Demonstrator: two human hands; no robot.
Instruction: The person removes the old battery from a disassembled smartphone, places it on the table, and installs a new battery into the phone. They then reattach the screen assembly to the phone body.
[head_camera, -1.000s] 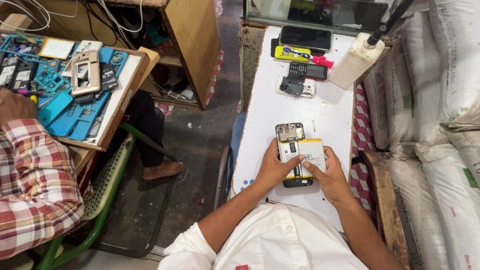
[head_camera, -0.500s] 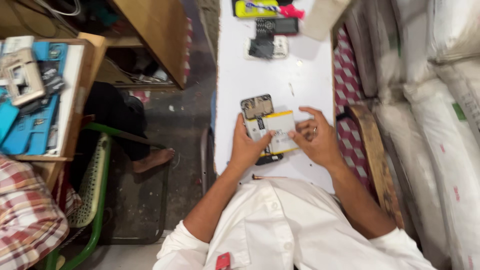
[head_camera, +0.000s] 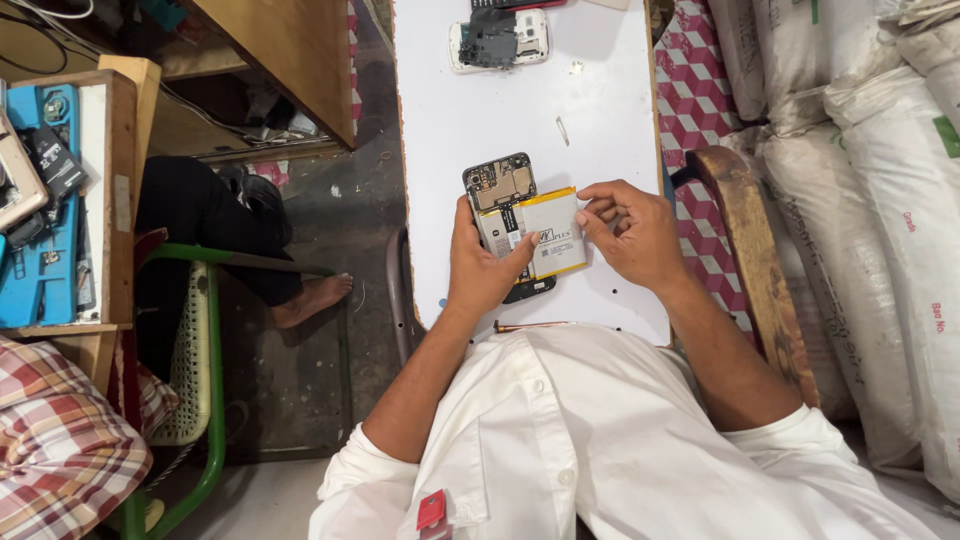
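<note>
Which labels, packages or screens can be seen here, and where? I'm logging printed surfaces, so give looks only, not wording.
Battery label: white rectangle with a yellow edge and dark print, lying over the opened phone between the left hand and the right hand.
Sacks: whitish woven bags with small red and green print, stacked along the right edge.
No lit screen shows.

A second opened phone (head_camera: 498, 42) lies at the far end of the white table (head_camera: 610, 110), with a small metal part (head_camera: 562, 130) on the bare surface nearer the middle. Stacked white sacks (head_camera: 860, 200) stand at the right, beside a wooden chair back (head_camera: 750, 240). At the left, a green chair (head_camera: 205, 380) stands under a wooden bench carrying a blue tray (head_camera: 45, 250). A seated person's bare foot (head_camera: 312, 298) rests on the floor.
</note>
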